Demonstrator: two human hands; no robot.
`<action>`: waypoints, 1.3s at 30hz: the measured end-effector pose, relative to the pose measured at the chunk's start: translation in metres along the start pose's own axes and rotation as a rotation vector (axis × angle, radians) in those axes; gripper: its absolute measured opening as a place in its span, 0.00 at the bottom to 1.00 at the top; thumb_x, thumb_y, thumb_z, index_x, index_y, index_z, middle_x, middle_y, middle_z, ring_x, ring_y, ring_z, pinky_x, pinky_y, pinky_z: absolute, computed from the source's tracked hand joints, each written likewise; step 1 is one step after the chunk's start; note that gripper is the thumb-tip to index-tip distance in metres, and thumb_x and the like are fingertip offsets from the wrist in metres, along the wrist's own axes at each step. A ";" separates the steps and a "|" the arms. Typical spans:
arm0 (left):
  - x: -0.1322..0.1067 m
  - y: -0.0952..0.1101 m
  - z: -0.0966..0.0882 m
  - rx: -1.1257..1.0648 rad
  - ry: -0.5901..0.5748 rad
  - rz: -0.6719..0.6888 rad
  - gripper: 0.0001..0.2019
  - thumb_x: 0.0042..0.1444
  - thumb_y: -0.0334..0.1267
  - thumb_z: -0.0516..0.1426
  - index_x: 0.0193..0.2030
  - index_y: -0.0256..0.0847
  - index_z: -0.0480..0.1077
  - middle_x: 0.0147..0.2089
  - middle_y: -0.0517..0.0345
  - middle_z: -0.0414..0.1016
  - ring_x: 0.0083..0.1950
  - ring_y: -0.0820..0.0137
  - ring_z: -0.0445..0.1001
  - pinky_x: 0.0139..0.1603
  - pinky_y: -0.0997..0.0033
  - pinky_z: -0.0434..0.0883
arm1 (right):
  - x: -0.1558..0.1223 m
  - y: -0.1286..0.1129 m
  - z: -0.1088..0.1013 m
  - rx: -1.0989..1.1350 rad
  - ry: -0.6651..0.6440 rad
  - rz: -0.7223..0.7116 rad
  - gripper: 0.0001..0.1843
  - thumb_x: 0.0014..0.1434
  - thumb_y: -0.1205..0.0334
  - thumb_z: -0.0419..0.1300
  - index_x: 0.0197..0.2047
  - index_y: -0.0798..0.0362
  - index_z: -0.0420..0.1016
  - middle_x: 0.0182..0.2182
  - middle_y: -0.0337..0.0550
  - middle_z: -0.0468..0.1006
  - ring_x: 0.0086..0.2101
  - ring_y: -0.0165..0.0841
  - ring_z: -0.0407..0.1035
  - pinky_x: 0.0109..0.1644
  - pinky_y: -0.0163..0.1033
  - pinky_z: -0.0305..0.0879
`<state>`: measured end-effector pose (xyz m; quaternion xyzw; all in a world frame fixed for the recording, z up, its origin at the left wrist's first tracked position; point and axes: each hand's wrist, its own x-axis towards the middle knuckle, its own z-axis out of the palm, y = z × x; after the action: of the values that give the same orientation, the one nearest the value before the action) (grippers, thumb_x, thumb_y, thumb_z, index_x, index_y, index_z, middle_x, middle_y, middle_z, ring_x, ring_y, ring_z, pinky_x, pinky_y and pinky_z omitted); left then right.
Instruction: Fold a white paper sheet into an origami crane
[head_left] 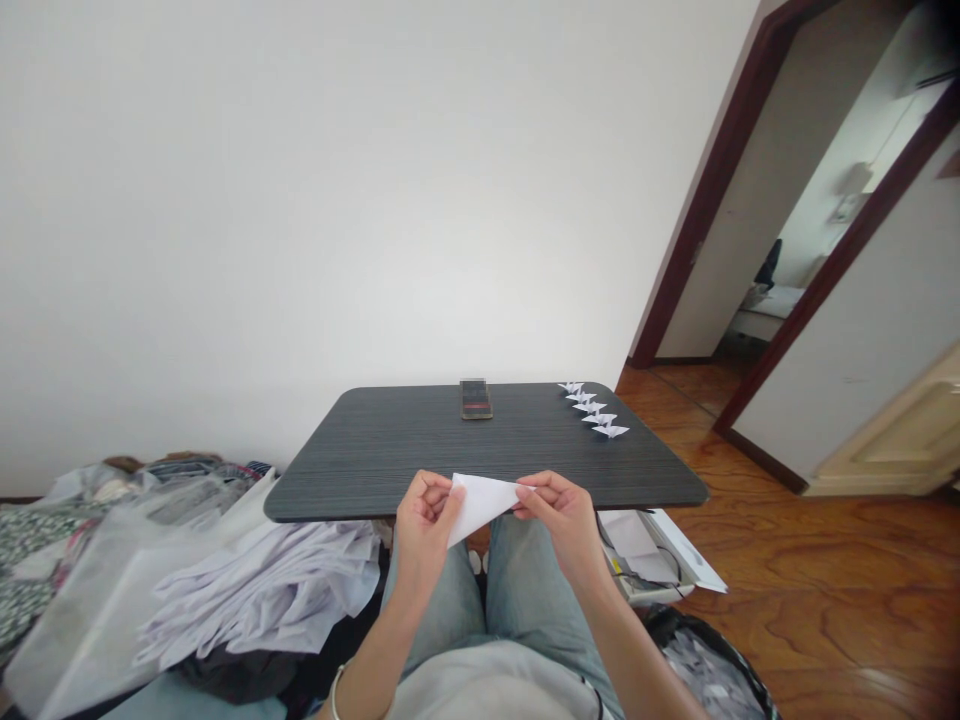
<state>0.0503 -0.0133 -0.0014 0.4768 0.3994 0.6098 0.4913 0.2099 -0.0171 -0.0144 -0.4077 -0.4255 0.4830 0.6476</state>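
Observation:
Between my two hands is a white sheet of paper folded into a triangle, held above the near edge of the dark table. My left hand pinches its left side between thumb and fingers. At the pointed right corner, my right hand has it gripped between thumb and forefinger. Several small folded white paper cranes stand in a slanting row at the table's right side. The fingertips behind the paper are partly hidden.
A phone lies at the table's far edge by the wall. Piled clothes are on the left. Below the table's right side are an open white box with papers and cables, and a black bag of scraps.

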 end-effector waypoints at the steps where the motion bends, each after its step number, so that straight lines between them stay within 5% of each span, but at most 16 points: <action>1: 0.000 0.000 0.000 -0.012 -0.007 -0.002 0.16 0.45 0.44 0.63 0.35 0.41 0.61 0.25 0.63 0.74 0.24 0.75 0.70 0.24 0.79 0.62 | 0.000 0.000 0.000 -0.004 -0.004 -0.005 0.14 0.43 0.54 0.69 0.29 0.55 0.76 0.21 0.41 0.81 0.22 0.31 0.74 0.26 0.32 0.72; 5: 0.002 0.001 -0.004 0.018 -0.093 0.012 0.23 0.46 0.41 0.62 0.48 0.41 0.62 0.31 0.60 0.77 0.30 0.71 0.74 0.30 0.76 0.66 | 0.000 0.000 -0.001 -0.024 -0.004 -0.034 0.13 0.44 0.55 0.69 0.29 0.55 0.76 0.22 0.42 0.81 0.22 0.31 0.73 0.26 0.33 0.72; 13: 0.004 0.002 -0.004 0.137 -0.078 0.011 0.10 0.44 0.39 0.62 0.33 0.37 0.70 0.28 0.58 0.77 0.28 0.72 0.71 0.28 0.77 0.64 | 0.001 -0.002 0.000 -0.040 0.008 -0.014 0.18 0.42 0.52 0.69 0.32 0.56 0.75 0.20 0.41 0.80 0.22 0.33 0.74 0.27 0.35 0.73; 39: -0.001 0.002 -0.004 0.147 -0.069 -0.003 0.10 0.45 0.39 0.62 0.33 0.37 0.73 0.26 0.58 0.77 0.25 0.73 0.70 0.24 0.78 0.63 | -0.002 -0.012 0.003 0.019 0.010 0.023 0.15 0.44 0.52 0.68 0.25 0.56 0.76 0.17 0.39 0.78 0.20 0.27 0.72 0.25 0.29 0.71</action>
<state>0.0466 -0.0150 -0.0009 0.5318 0.4264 0.5613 0.4694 0.2099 -0.0207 -0.0022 -0.4090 -0.4130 0.4921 0.6480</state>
